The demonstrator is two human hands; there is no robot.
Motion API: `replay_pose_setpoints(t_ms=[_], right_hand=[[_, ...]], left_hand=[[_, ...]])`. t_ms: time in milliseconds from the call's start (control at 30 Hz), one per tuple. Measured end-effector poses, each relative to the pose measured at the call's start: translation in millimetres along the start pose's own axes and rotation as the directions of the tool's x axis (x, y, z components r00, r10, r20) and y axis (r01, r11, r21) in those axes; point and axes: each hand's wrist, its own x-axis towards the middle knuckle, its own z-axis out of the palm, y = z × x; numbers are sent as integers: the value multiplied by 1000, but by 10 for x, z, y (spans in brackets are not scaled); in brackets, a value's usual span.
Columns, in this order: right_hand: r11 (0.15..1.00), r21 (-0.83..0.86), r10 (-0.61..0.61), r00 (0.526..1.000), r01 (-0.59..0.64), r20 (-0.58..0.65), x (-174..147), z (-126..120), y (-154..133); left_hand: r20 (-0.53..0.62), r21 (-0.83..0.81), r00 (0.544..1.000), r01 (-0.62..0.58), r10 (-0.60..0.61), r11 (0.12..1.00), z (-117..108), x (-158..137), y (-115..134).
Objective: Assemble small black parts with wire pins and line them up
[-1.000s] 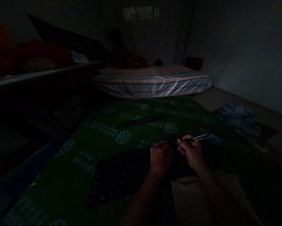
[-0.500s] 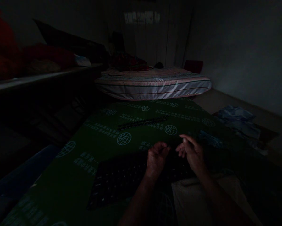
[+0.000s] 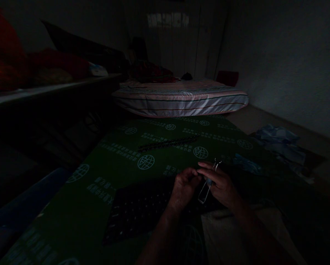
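My left hand is closed in a pinch above a black keyboard, its fingertips meeting those of my right hand. Anything small between those left fingers is hidden. My right hand is closed around a thin bent-wire puller, which looks like a keycap puller. Its two hooked tips point up and away, and its squared loop hangs below the palm. Rows of pale dots show on the keyboard, which lies on a green printed sheet. Dim light blurs the detail.
Two dark strips lie beyond the hands. A crumpled blue plastic wrapper is to the right, with a pale cloth-like piece near me. A striped bed stands behind, a loaded shelf at left.
The wire puller now shows in my right hand; it was not visible before. My right hand has moved left, and its fingers now meet my left hand's.
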Motion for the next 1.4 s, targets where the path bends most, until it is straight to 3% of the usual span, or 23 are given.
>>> replay_pose_setpoints(t_ms=[133,533,800,1000,1100,1200,1400], right_hand=[[998,-32,-48,999,49,25,-11,9,28],[975,-221,20,1000,-16,14,-35,33,-18],[976,-211,59,998,-56,12,-65,39,14],[975,-160,155,988,-152,3,-32,51,28],[959,-112,260,965,-260,-18,107,-14,184],[922,-110,369,929,-371,-40,328,-106,508],[831,-264,515,856,-489,38,717,-95,1231]], left_hand=[[31,-13,999,-13,14,1000,-10,-5,17],[-25,-28,999,41,-42,999,-9,4,-18],[-57,-198,995,66,-79,978,-9,27,-78],[-123,-168,989,55,-77,984,4,14,-54],[-172,-138,981,63,-86,988,12,7,-45],[-152,-112,984,82,-98,990,21,9,-64],[-109,3,992,57,-57,998,14,12,-119]])
